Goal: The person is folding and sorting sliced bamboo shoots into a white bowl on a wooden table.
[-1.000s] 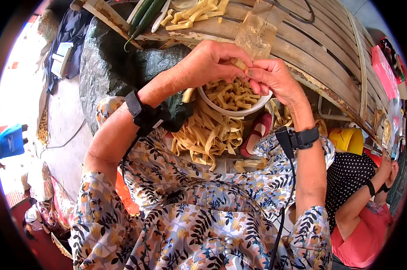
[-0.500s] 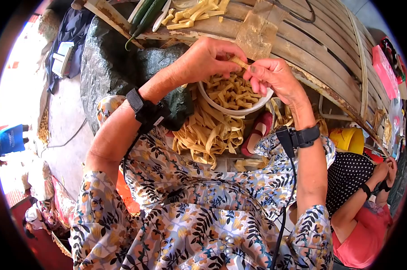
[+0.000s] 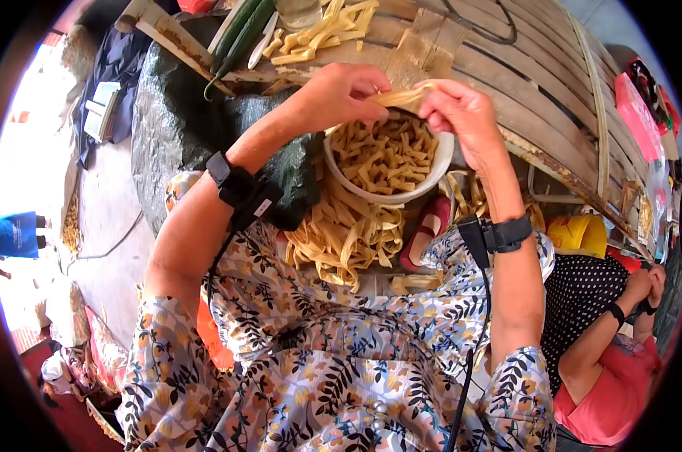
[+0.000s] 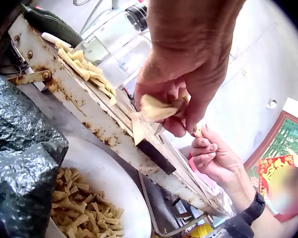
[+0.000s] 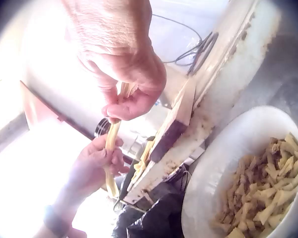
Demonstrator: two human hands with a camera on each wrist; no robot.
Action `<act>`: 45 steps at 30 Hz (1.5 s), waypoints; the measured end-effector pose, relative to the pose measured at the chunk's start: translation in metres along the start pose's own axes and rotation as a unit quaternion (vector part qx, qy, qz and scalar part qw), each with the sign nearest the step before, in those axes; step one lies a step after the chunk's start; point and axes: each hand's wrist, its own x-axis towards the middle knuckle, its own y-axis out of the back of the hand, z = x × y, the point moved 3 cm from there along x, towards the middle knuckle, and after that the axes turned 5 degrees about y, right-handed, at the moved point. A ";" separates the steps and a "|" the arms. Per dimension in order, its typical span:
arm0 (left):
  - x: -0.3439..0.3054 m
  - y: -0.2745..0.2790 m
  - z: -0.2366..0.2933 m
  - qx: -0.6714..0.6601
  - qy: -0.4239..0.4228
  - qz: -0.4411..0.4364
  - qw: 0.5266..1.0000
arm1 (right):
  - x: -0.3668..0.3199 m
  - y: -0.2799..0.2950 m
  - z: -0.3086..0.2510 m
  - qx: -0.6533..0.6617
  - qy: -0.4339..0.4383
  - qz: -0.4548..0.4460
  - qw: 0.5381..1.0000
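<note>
Between the two hands, a pale yellow strip (image 3: pixel 403 98) stretches above a white bowl (image 3: pixel 415 196) of short cut pieces (image 3: pixel 386 160). My left hand (image 3: pixel 342 96) grips the strip's left part, and a loose end (image 4: pixel 156 109) sticks out of its curled fingers in the left wrist view. My right hand (image 3: pixel 465 117) pinches the other end between thumb and fingers. In the right wrist view the strip (image 5: pixel 112 136) runs from one hand to the other. Below the bowl lies a heap of long, tangled strips (image 3: pixel 345 237).
A slatted bench (image 3: pixel 537 105) with a rusty edge carries a wooden block (image 3: pixel 424 51), yellow pieces (image 3: pixel 322 38) and green cucumbers (image 3: pixel 243 36). Left of the bowl bulges a dark green plastic sack (image 3: pixel 269 120). Rightward are a yellow bucket (image 3: pixel 588 235) and another person (image 3: pixel 608 384).
The hands were close together on a short piece. Now they are farther apart with a longer strip stretched between them, and more of the bowl shows.
</note>
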 end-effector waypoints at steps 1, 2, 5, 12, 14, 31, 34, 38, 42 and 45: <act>0.004 0.005 -0.003 -0.036 -0.010 0.012 0.999 | 0.002 0.006 -0.003 -0.003 -0.002 0.034 0.999; 0.008 0.009 -0.005 -0.072 -0.020 0.022 0.997 | 0.002 0.011 -0.007 -0.005 -0.005 0.068 0.998; 0.026 0.018 -0.001 -0.132 -0.030 0.062 0.989 | 0.011 0.022 -0.009 0.041 0.023 0.123 0.991; 0.076 0.022 -0.004 -0.138 -0.046 0.126 0.981 | 0.044 0.036 -0.009 0.068 0.101 0.226 0.967; 0.086 0.021 -0.006 -0.136 -0.038 0.142 0.980 | 0.049 0.039 -0.004 0.066 0.106 0.243 0.962; 0.097 0.025 -0.013 -0.167 -0.026 0.149 0.974 | 0.060 0.037 -0.001 0.066 0.120 0.269 0.953; 0.098 0.025 -0.012 -0.162 -0.028 0.152 0.975 | 0.060 0.039 -0.001 0.066 0.113 0.275 0.953; 0.100 0.025 -0.015 -0.182 -0.019 0.153 0.971 | 0.063 0.038 0.002 0.066 0.122 0.272 0.952; 0.100 0.017 -0.029 -0.129 0.058 0.178 0.974 | 0.067 0.041 0.022 -0.144 0.094 0.270 0.947; 0.097 0.030 -0.048 -0.178 0.057 0.193 0.963 | 0.059 0.050 0.028 -0.122 0.089 0.311 0.938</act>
